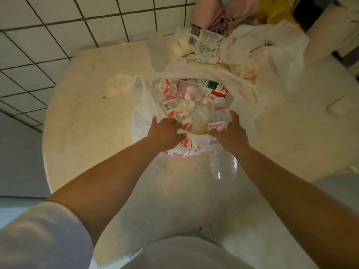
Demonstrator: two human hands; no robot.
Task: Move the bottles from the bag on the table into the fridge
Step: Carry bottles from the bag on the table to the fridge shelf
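Head view, one frame. I noted the white plastic bag [144,121] sitting open on the round table [81,121], more bottles [179,89] lying inside it. My left hand [165,132] gripped the bag's near rim, fingers curled over the plastic. My right hand [232,133] was wrapped round a clear water bottle [219,121], neck pointing away, its base hanging over the bag's near edge. Fridge not in view.

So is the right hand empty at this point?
No, the right hand grips a clear water bottle with a red and white label, held over the near edge of the white plastic bag.
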